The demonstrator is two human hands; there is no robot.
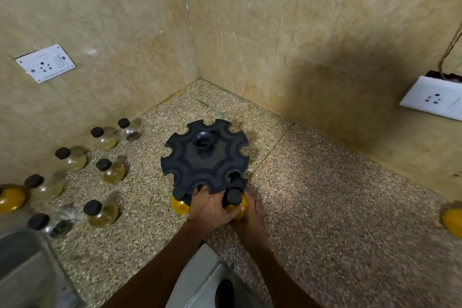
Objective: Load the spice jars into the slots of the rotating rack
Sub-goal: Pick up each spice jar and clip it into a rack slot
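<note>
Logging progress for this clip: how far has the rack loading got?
Early stage. One yellow-filled jar already hangs in a near slot of the black rack. In hand: the right hand holds a second yellow jar at the next slot, while the left hand grips the rack's near edge. Left: the upper slots look empty, and about nine jars wait on the counter's left side.

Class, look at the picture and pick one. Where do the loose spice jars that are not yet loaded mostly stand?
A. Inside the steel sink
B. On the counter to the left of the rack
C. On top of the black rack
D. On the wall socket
B: several black-capped jars stand on the speckled counter left of the black rack, with only one yellow jar at far right.
</note>
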